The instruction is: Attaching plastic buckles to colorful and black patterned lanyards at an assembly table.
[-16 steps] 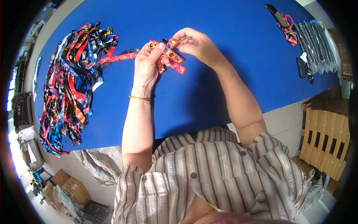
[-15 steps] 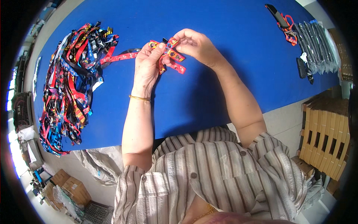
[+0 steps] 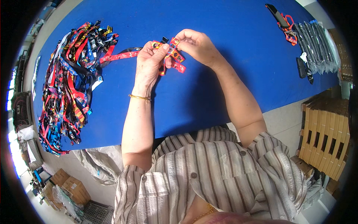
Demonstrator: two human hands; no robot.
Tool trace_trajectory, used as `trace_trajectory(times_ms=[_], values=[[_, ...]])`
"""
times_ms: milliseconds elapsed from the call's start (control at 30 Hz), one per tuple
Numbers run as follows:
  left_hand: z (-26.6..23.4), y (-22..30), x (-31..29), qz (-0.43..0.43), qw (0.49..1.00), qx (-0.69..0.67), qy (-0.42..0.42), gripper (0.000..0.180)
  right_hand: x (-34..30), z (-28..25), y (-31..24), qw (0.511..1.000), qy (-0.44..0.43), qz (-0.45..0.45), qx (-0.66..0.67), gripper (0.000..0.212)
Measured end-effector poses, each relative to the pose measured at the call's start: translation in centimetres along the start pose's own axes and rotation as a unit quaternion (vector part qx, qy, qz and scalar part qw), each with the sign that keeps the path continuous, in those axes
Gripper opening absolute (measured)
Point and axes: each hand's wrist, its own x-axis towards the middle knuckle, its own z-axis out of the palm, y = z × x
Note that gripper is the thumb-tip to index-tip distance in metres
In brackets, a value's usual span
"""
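Note:
Over the blue table [image 3: 186, 100], my left hand [image 3: 149, 61] pinches a red patterned lanyard [image 3: 176, 55], folded into several short loops. Its red strap trails leftward toward a big heap of mixed lanyards [image 3: 69, 86] in red, black, blue and yellow. A small black clip [image 3: 165, 39] sticks up just beyond my left fingertips. My right hand [image 3: 197, 46] is on the other side, with thumb and forefinger closed on one upper loop of the same lanyard. Part of the lanyard is hidden behind my left fingers.
At the far right lie a dark flat device [image 3: 275, 15], a red lanyard [image 3: 289, 31], a row of plastic-wrapped grey packs [image 3: 317, 46] and a black buckle piece [image 3: 302, 68]. Flattened cardboard [image 3: 326, 138] is stacked beyond the table's right edge. Cardboard boxes [image 3: 72, 186] stand on the floor at left.
The upper loop at my right fingertips has shifted slightly, and the folded lanyard has turned a little. Both hands keep nearly the same place and grip.

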Motion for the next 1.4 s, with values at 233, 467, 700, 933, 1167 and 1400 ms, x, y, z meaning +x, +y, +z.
trace_trajectory(times_ms=[233,467,700,933,1167,1400], values=[[-0.2,0.1,-0.1,0.009,1.000,0.028,0.000,0.018,-0.2,0.8,-0.3,0.994,0.047,-0.055,-0.081,0.013],[0.5,0.6,-0.3,0.005,1.000,-0.007,0.010,0.020,-0.2,1.0,-0.6,0.901,0.162,-0.223,-0.336,0.008],[0.3,0.0,0.1,0.046,0.998,0.009,0.035,0.017,-0.1,0.8,0.1,0.987,0.097,-0.084,-0.096,0.011],[-1.3,-1.0,0.4,0.075,0.995,0.060,0.041,0.013,-0.3,1.7,-0.7,0.999,-0.003,0.023,0.033,0.023],[-0.8,-0.6,0.3,0.052,0.998,0.021,0.018,0.013,-0.2,1.0,-0.5,0.997,-0.032,0.032,0.061,0.017],[-1.7,-1.3,0.7,0.072,0.996,0.052,0.004,0.011,0.0,1.6,0.0,0.997,0.032,0.014,0.072,0.014]])
